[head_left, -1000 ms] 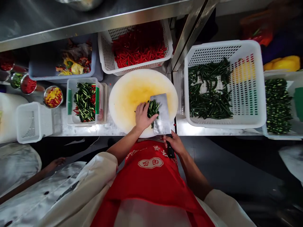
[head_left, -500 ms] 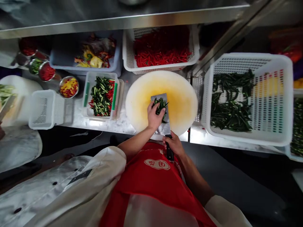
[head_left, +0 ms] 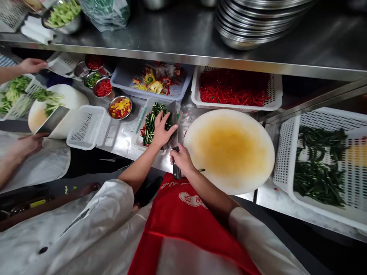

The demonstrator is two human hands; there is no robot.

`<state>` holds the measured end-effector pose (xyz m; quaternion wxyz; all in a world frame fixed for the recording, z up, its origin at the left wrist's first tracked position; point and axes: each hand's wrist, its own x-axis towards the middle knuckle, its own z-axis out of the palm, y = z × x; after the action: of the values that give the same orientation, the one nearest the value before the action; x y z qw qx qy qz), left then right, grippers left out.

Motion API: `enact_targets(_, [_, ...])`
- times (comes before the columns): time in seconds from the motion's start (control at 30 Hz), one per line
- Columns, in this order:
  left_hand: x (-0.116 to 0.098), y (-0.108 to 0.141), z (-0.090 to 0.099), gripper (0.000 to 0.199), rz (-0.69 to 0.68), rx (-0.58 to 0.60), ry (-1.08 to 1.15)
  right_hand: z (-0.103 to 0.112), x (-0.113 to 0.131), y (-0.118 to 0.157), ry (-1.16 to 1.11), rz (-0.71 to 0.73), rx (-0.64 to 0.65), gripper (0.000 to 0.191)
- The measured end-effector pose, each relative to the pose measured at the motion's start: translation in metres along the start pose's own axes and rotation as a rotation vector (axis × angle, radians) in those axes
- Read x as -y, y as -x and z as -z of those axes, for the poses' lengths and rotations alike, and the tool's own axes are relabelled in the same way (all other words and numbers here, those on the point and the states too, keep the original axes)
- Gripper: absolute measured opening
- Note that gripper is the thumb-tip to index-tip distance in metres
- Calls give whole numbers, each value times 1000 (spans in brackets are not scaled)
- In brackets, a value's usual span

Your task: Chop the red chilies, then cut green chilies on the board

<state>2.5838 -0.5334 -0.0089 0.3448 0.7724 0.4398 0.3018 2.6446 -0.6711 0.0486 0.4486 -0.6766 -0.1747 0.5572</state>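
Note:
My right hand [head_left: 181, 157] is closed round the black handle of a cleaver [head_left: 173, 133], whose blade is tilted over the right side of a clear plastic box [head_left: 135, 140]. Sliced green peppers [head_left: 150, 124] and some red ones lie in that box. With fingers spread, my left hand [head_left: 163, 131] is over the box beside the blade, near the green pieces; whether it touches them is hard to tell. To the right, the round white cutting board [head_left: 229, 152] has a yellow stain and a dark speck on it.
Behind are a blue-grey tub [head_left: 129, 88] of scraps and a white basket [head_left: 236, 107] of red chillies. A basket [head_left: 289, 152] of green peppers stands right. At left, another person's hand holds a cleaver [head_left: 54, 119]. A steel shelf [head_left: 172, 59] overhangs the back.
Both hands and the cleaver have moved left from the cutting board to the plastic box. The green pieces have left the board, and my left hand's fingers have spread. The view has shifted left.

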Motion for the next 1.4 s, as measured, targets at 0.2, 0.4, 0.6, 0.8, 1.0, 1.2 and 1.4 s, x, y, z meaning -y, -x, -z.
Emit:
enact_targets(0.2, [57,-29,0,43,69,15,-267,32,5,-10,-10,-43,29,12])
enact_targets(0.4, [-21,11,-46,34,-116,215,-386,209,-9,6,-60,-54,3,18])
enact_targets(0.6, [-108,83,-148,22,-502,837,-343,328,-35,53,-4,-59,-310,17])
enact_targets(0.8, [-126,68,-177,17,-419,800,-418,351,-66,70,-134,-52,-347,20])
enact_targets(1.0, [-79,37,-89,28,148,85,-532,379,-87,58,-177,-83,-297,23])
enact_targets(1.2, [-80,30,-142,50,342,86,-582,462,-67,47,106,67,-153,14])
enact_targets(1.4, [-132,25,-247,52,481,-30,-547,543,-34,28,568,357,-23,77])
